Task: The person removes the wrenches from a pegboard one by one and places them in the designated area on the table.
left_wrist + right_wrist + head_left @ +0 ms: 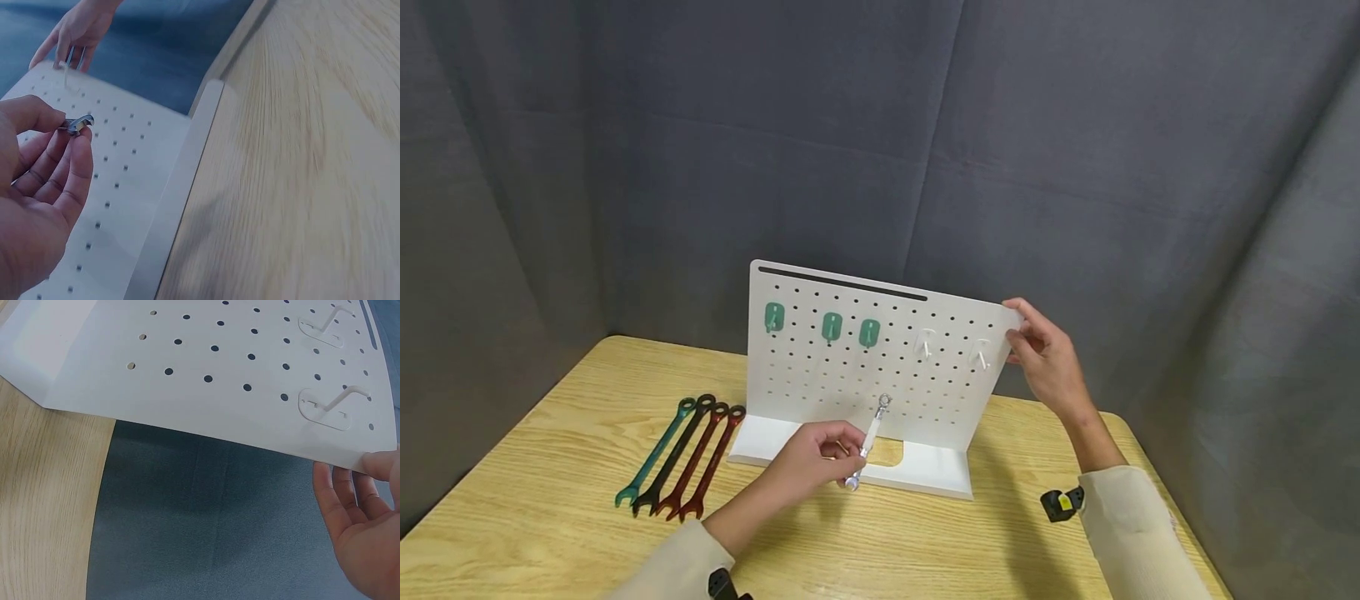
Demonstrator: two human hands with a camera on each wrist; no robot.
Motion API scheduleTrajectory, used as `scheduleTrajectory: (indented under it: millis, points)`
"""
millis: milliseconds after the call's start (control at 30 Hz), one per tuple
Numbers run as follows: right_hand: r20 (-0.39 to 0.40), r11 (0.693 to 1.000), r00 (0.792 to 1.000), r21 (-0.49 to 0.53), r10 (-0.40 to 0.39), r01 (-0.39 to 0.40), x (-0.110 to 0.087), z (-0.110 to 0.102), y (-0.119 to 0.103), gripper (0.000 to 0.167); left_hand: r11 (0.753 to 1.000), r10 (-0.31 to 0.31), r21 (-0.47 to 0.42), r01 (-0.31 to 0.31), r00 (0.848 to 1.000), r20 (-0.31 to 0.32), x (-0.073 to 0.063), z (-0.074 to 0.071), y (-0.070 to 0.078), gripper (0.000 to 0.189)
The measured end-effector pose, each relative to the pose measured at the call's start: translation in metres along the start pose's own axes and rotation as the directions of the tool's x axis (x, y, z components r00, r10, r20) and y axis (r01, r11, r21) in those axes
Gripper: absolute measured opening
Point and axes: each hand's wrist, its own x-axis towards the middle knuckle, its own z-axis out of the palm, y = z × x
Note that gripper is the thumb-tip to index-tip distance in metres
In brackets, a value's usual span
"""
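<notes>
My left hand (822, 454) pinches a small silver combination wrench (872, 437) between thumb and fingers, ring end up, in front of the white pegboard (850, 383). In the left wrist view the open end of that wrench (78, 124) pokes out past the fingertips. At the board's upper right corner, my right hand (1048, 358) grips the edge, thumb on the front and fingers behind, as the right wrist view also shows. Three green hooks (832, 327) sit on the board's left and middle, and two white hooks (981, 354) on its right. Nothing hangs on them.
Several larger wrenches, one teal (655, 454), one black (673, 457) and two dark red (715, 462), lie side by side on the wooden table (550, 500) left of the board. A grey curtain (850, 150) hangs behind the table.
</notes>
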Motion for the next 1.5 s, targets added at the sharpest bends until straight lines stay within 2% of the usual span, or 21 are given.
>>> scheduleTrajectory:
  millis: [233, 467, 633, 833, 1000, 1233, 1433, 1500]
  points:
    - [-0.007, 1.000, 1.000, -0.005, 0.001, -0.002, -0.001, 0.000, 0.003, 0.041, 0.999, -0.015, 0.036, 0.017, 0.999, -0.052, -0.018, -0.034, -0.007, 0.018]
    - [-0.004, 1.000, 1.000, -0.010, -0.012, 0.012, -0.001, 0.000, 0.000, 0.041, 0.994, -0.081, 0.065, 0.089, 0.990, -0.114, -0.039, -0.064, -0.015, 0.018]
    - [-0.001, 1.000, 1.000, -0.006, -0.010, 0.010, -0.002, 0.000, -0.002, 0.041, 0.983, -0.122, 0.117, 0.141, 0.980, -0.159, -0.051, -0.085, -0.018, 0.021]
    - [-0.005, 1.000, 1.000, -0.006, -0.011, 0.011, -0.002, 0.001, -0.009, 0.040, 0.971, -0.108, 0.193, 0.139, 0.980, -0.165, -0.065, -0.109, -0.018, 0.023]
    - [-0.008, 1.000, 1.000, -0.008, -0.009, 0.009, -0.002, 0.001, -0.012, 0.041, 0.953, -0.112, 0.258, 0.161, 0.974, -0.195, -0.075, -0.133, -0.015, 0.023]
    - [-0.011, 1.000, 1.000, -0.018, -0.020, 0.020, -0.001, 0.004, 0.003, 0.041, 0.947, -0.140, 0.251, 0.199, 0.962, -0.234, -0.089, -0.165, -0.019, 0.025]
    - [-0.014, 1.000, 1.000, -0.004, -0.015, 0.015, 0.001, 0.002, 0.004, 0.042, 0.912, -0.171, 0.317, 0.260, 0.944, -0.282, -0.099, -0.180, -0.027, 0.027]
    - [-0.015, 1.000, 1.000, -0.003, -0.009, 0.009, 0.000, 0.001, 0.004, 0.042, 0.900, -0.163, 0.346, 0.266, 0.940, -0.299, -0.100, -0.183, -0.029, 0.025]
